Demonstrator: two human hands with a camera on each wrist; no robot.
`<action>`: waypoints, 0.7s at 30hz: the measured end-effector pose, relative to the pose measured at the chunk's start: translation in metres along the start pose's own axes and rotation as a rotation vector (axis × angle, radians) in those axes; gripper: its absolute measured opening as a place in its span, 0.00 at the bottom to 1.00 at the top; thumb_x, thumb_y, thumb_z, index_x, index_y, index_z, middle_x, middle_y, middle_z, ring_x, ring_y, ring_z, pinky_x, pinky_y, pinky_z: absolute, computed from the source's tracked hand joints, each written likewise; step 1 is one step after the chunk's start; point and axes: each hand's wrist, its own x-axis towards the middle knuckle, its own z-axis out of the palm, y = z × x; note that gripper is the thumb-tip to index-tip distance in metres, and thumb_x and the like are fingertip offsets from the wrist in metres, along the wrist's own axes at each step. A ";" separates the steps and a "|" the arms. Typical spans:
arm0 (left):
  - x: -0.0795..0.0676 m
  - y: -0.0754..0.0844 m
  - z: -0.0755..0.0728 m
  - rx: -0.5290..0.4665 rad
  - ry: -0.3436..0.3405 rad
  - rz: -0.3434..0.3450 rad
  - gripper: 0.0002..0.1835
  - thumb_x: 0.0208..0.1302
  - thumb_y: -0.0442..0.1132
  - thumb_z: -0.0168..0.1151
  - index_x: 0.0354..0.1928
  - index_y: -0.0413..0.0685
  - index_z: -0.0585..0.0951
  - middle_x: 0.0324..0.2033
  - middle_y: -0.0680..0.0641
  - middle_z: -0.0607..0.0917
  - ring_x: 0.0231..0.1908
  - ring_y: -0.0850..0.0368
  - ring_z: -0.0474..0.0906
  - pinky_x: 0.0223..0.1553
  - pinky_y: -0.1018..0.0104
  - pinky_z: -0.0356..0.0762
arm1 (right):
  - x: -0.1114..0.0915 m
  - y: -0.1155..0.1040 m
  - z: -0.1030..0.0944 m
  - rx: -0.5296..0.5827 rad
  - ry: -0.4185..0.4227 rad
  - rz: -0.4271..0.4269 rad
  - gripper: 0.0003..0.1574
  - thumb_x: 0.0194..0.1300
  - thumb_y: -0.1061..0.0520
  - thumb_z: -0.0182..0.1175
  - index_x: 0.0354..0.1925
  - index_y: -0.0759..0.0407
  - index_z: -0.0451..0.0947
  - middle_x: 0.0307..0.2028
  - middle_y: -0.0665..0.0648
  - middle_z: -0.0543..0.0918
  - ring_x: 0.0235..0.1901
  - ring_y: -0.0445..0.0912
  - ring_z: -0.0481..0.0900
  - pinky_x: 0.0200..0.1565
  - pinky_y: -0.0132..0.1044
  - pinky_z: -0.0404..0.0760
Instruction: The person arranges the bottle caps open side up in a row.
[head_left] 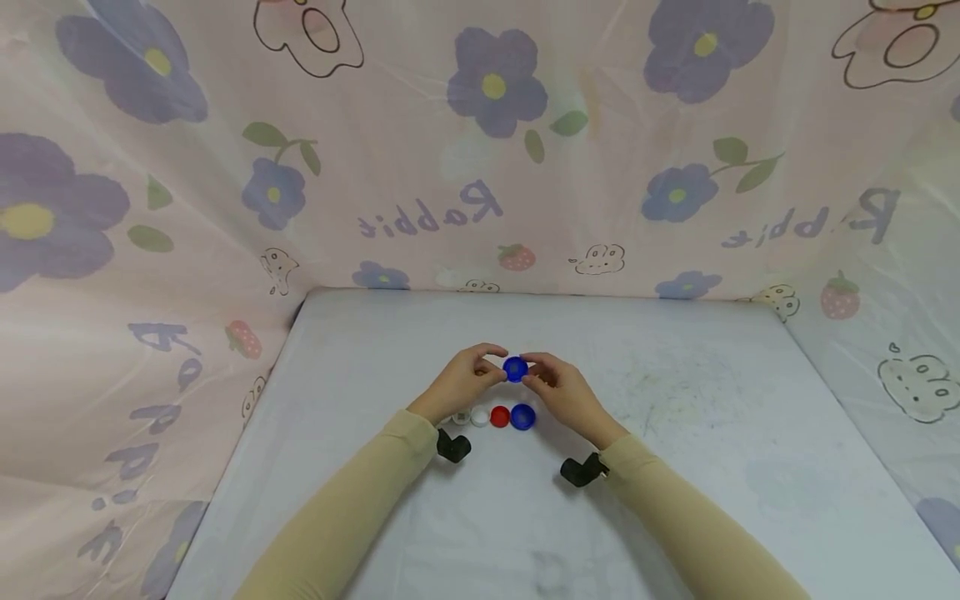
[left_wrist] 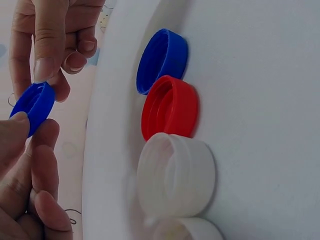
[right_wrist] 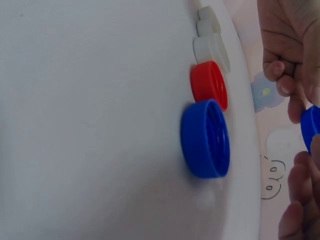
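A blue bottle cap (head_left: 515, 369) is held up above the table between both hands. My left hand (head_left: 463, 385) pinches its left edge with thumb and fingers. From the other side, my right hand (head_left: 567, 393) grips the right edge the same way. Ridges show inside this cap (left_wrist: 39, 102) in the left wrist view. Closer to me, a row of caps lies on the table, open sides up: a larger blue cap (right_wrist: 197, 140), a red cap (left_wrist: 180, 107) beside it, then white caps (left_wrist: 192, 175). My left wrist partly covers the row's left end in the head view.
The white table (head_left: 675, 517) ends at a back edge, where a pink curtain (head_left: 420, 150) printed with flowers and rabbits hangs. More of this curtain stands along the left and right sides. Black camera mounts (head_left: 582, 472) stick out from both wrists.
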 end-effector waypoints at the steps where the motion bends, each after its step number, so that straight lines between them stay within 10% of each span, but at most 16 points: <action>1: 0.000 0.000 0.001 0.005 -0.003 0.001 0.22 0.69 0.45 0.59 0.63 0.54 0.73 0.44 0.46 0.85 0.47 0.47 0.79 0.46 0.56 0.74 | -0.001 0.000 -0.001 -0.004 -0.006 0.002 0.23 0.70 0.52 0.59 0.61 0.47 0.73 0.37 0.50 0.81 0.33 0.47 0.76 0.31 0.40 0.76; 21: 0.007 0.008 0.031 0.108 -0.060 0.018 0.21 0.63 0.41 0.67 0.58 0.54 0.77 0.33 0.58 0.83 0.34 0.62 0.79 0.37 0.66 0.78 | -0.024 0.018 -0.016 -0.029 -0.013 -0.001 0.24 0.67 0.51 0.62 0.60 0.51 0.73 0.35 0.48 0.82 0.33 0.45 0.78 0.34 0.39 0.77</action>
